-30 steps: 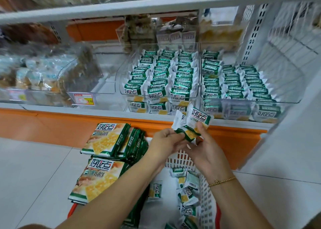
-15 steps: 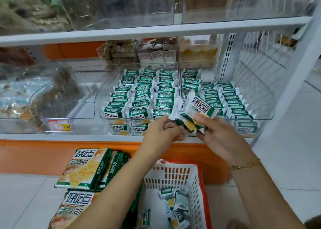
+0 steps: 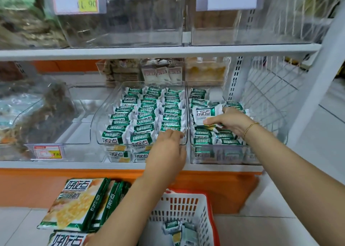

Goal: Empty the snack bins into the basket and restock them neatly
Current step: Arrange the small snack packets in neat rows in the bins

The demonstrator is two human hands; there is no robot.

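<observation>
Bright, even light; edges blurred and bowed by wide-angle lens.

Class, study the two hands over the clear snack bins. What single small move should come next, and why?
Probably lower the packet pinched by the right hand into the right bin, in line with its rows. It is held just over that bin, where the other packets already stand in neat rows.

Green snack packets line two clear bins; perhaps four lie in the basket
</observation>
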